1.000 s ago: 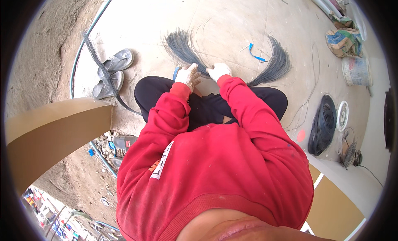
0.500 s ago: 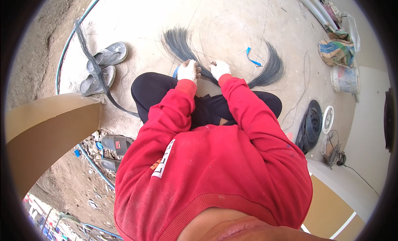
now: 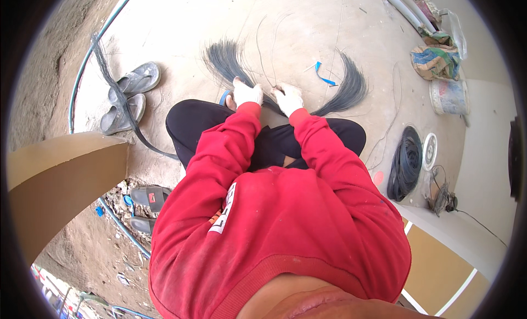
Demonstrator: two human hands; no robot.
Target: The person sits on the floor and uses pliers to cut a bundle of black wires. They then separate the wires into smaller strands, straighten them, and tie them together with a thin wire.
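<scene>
A long bundle of thin dark-grey wire strands (image 3: 222, 61) curves across my crossed legs, its loose ends fanned out at the far left and the far right (image 3: 351, 86). My left hand (image 3: 247, 92), in a white glove with bare fingertips, is closed round the left part of this bundle. Just right of it, my right hand (image 3: 286, 98), gloved the same way, has its fingertips pinched together at a thin wire strand (image 3: 273, 66). That strand rises away from the bundle. Both palms are hidden.
Grey flip-flops (image 3: 132, 83) lie at left beside another wire bundle (image 3: 118, 94). A blue strip (image 3: 324, 76) lies beyond my right hand. At right are a dark coil (image 3: 406, 162), a white bucket (image 3: 449, 97) and a sack (image 3: 436, 61). A curved tan edge (image 3: 71, 160) juts in at left.
My right hand has turned inward, its fingertips now nearer my left hand. My left hand has rolled over on the bundle. The whole view has shifted slightly.
</scene>
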